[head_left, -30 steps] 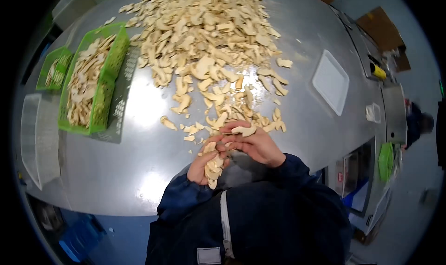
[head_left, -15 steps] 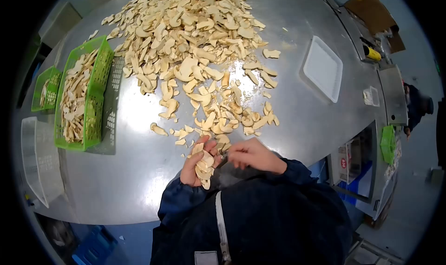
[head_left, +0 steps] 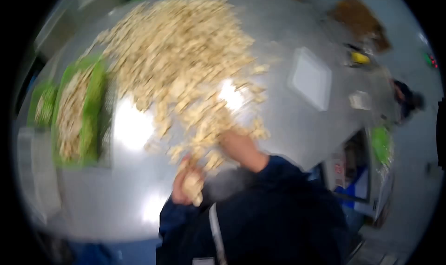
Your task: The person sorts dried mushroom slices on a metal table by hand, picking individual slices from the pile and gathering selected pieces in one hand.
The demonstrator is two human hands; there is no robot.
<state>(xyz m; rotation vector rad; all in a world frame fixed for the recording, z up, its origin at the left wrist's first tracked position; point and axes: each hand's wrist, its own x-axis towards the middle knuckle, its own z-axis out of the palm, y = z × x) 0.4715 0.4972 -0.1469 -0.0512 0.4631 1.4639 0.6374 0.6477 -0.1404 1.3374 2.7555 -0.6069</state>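
the left hand (head_left: 187, 183) has its grip around a bunch of pale slices (head_left: 193, 188) near the surface's (head_left: 100, 200) edge. the right hand (head_left: 239, 146) is at the near side of the slice pile (head_left: 179, 46); in the blur i cannot tell whether its grip is wide or narrow.

And here it is, a dark navy top (head_left: 278, 223) with long matching sleeves (head_left: 285, 176), a pale strip (head_left: 215, 230) running down its front, a whitish patch (head_left: 203, 261) low down, left hand (head_left: 180, 186) and right hand (head_left: 239, 148) both bare!
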